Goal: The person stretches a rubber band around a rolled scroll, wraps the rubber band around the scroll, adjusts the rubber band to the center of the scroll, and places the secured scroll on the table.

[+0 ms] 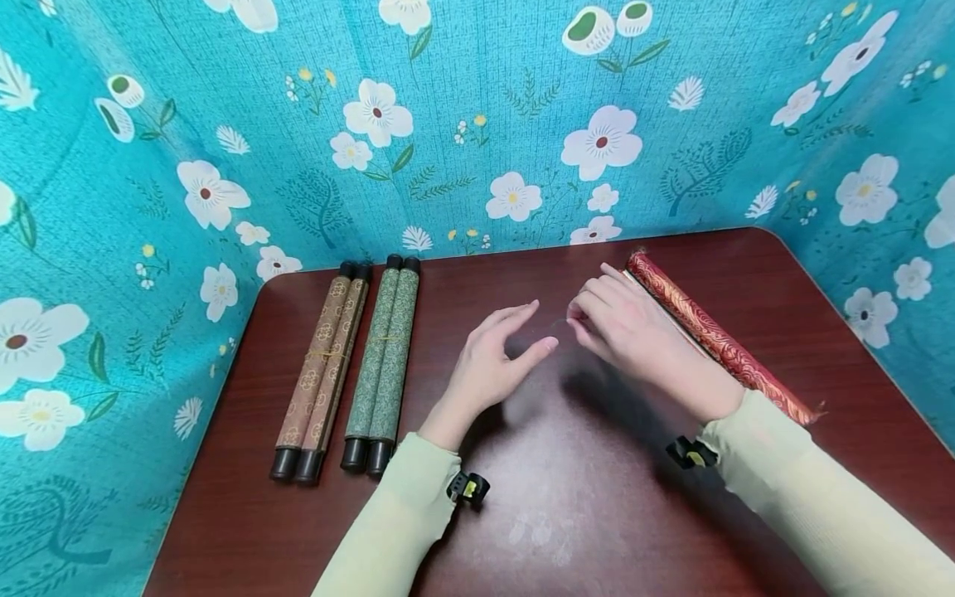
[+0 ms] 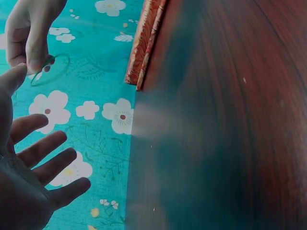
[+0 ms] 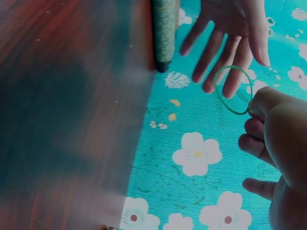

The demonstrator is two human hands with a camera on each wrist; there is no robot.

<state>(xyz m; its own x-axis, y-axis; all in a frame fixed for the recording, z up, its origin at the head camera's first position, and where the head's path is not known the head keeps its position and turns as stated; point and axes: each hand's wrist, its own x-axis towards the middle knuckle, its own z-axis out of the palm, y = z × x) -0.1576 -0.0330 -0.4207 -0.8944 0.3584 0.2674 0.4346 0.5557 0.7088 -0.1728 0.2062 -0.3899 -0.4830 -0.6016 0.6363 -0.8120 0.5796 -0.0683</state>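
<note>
My right hand [image 1: 615, 319] pinches a thin green rubber band [image 3: 232, 66] between thumb and forefinger, and the band hangs as a loose loop. Facing it, my left hand [image 1: 488, 356] is held above the table with fingers spread and nothing in them. In the right wrist view the left fingers [image 3: 232, 72] appear just behind the loop; whether they touch it I cannot tell. Beside and partly behind the right hand lies a red and gold patterned roll [image 1: 716, 336], with a second edge along it partly hidden by the hand and forearm.
On the left of the dark wooden table [image 1: 567, 514] lie two brown patterned scrolls [image 1: 321, 365] with black ends, bound by a band. Next to them are two green scrolls [image 1: 382, 356], likewise bound. A turquoise floral cloth [image 1: 448, 133] rises behind the table.
</note>
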